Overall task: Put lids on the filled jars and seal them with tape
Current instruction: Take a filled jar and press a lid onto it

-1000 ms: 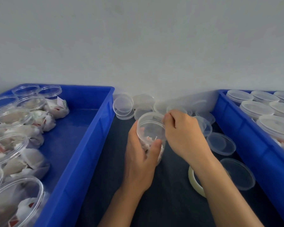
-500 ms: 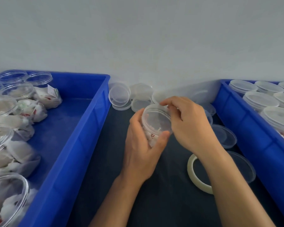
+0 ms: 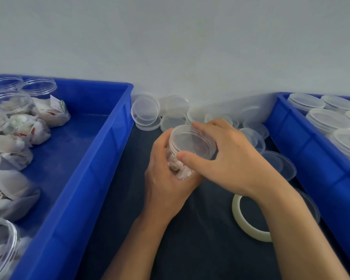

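Note:
A clear plastic jar (image 3: 180,168) filled with white packets is held tilted above the dark table, and my left hand (image 3: 166,178) grips its body from below and the left. A clear lid (image 3: 192,142) sits on the jar's mouth. My right hand (image 3: 230,158) holds that lid, thumb on the near rim and fingers curled over the far rim. A roll of pale tape (image 3: 249,221) lies flat on the table under my right forearm, partly hidden by it.
The blue bin (image 3: 101,158) on the left holds several open filled jars (image 3: 10,102). On the right a second blue bin (image 3: 311,154) holds lidded jars (image 3: 329,120). Loose clear lids (image 3: 144,110) lie along the wall and beside my right hand.
My right hand has spread over the lid, with the thumb now on its near rim. The jar has tilted more toward me and the view has shifted slightly.

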